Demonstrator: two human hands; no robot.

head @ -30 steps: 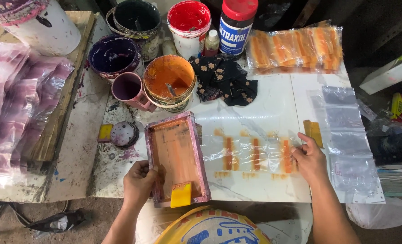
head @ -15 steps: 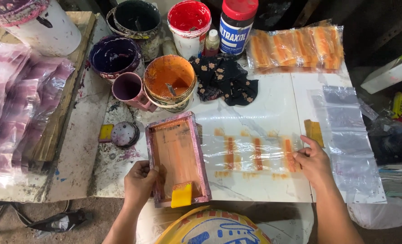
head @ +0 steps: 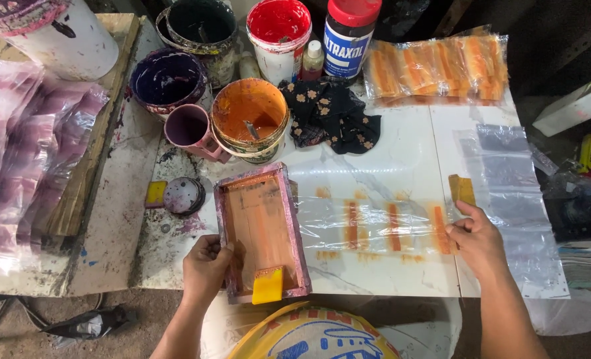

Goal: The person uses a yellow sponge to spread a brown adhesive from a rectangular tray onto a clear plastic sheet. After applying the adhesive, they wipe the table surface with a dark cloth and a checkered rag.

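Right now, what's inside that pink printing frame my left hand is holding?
Inside the pink printing frame lies an orange-stained mesh, with a yellow squeegee resting at its near end. The left hand grips the frame's left edge. What lies under the frame is covered.

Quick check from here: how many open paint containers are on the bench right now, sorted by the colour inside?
Orange: 1, the orange bucket
Red: 1, the red bucket
Purple: 2, the purple bowl and the pink mug
Dark green-black: 1, the dark can
Total: 5 open containers. The capped jar with the red lid is not counted.
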